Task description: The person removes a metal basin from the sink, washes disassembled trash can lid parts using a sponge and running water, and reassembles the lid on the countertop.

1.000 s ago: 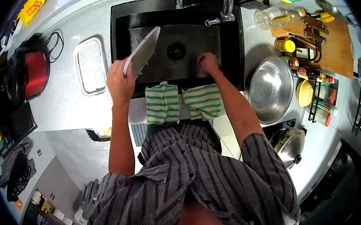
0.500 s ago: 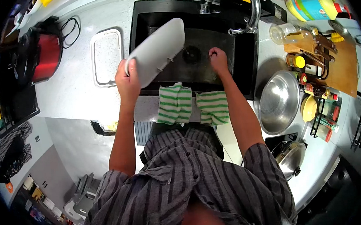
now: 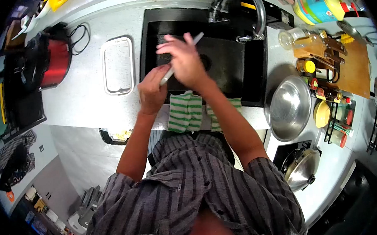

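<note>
My left hand (image 3: pixel 152 90) grips the near end of a pale grey plastic panel (image 3: pixel 198 38), held tilted nearly edge-on above the black sink (image 3: pixel 250 65). My right hand (image 3: pixel 187 63) is beside the panel with its fingers spread and slightly blurred. It hides the panel's middle, and I cannot tell whether the palm touches it. Two green-and-white striped cloths (image 3: pixel 185 113) hang over the sink's front edge, below my hands. A rectangular frame-like lid with a white rim (image 3: pixel 105 68) lies on the counter to the left.
A chrome faucet (image 3: pixel 260 12) arches over the sink's back right. To the right stand a steel bowl (image 3: pixel 289 108), a glass jar (image 3: pixel 294 39), a knife block (image 3: pixel 310 53) and several condiment bottles. A red cooker (image 3: pixel 58 61) sits far left.
My right hand has moved left from over the sink to the panel, its fingers opening. My left hand has shifted right and turned the panel from broad face to edge-on.
</note>
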Demonstrator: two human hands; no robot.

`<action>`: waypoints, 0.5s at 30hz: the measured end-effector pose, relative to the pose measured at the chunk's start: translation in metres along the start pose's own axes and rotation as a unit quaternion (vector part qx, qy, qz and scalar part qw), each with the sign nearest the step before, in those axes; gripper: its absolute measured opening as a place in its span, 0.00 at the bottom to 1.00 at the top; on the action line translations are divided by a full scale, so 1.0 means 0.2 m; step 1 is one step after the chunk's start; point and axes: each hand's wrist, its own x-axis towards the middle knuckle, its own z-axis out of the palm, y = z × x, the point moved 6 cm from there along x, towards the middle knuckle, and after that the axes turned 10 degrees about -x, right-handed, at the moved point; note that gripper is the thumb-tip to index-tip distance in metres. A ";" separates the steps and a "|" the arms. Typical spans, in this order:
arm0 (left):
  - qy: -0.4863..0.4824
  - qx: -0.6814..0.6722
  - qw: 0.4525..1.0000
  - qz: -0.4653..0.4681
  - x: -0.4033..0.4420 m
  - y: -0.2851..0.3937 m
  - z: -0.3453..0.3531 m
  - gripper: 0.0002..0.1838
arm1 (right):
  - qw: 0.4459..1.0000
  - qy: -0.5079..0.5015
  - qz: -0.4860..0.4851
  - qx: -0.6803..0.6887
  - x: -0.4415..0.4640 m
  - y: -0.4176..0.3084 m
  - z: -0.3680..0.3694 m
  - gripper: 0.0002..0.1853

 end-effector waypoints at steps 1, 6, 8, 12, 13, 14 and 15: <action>-0.014 0.018 1.000 0.018 -0.01 0.00 -0.01 0.22 | 0.999 0.035 0.016 -0.006 -0.01 0.17 0.03 0.24; -0.053 0.043 0.997 0.028 -0.12 -0.03 -0.06 0.24 | 0.957 0.157 0.243 -0.014 -0.21 0.62 -0.06 0.18; -0.026 0.073 0.996 0.052 -0.16 -0.03 -0.08 0.24 | 0.888 0.231 0.355 0.179 -0.36 0.69 -0.03 0.14; -0.031 0.081 0.991 0.099 -0.21 -0.07 0.02 0.24 | 0.770 0.035 0.524 0.363 -0.47 0.47 0.05 0.15; -0.048 0.080 0.990 0.108 -0.22 -0.06 0.04 0.24 | 0.744 -0.041 0.539 0.393 -0.46 0.36 0.07 0.17; -0.051 0.070 0.992 0.093 -0.22 -0.07 0.06 0.22 | 0.765 -0.033 0.518 0.382 -0.48 0.36 0.08 0.18; -0.075 0.069 0.991 0.088 -0.23 -0.08 0.09 0.23 | 0.757 -0.027 0.524 0.390 -0.50 0.38 0.08 0.18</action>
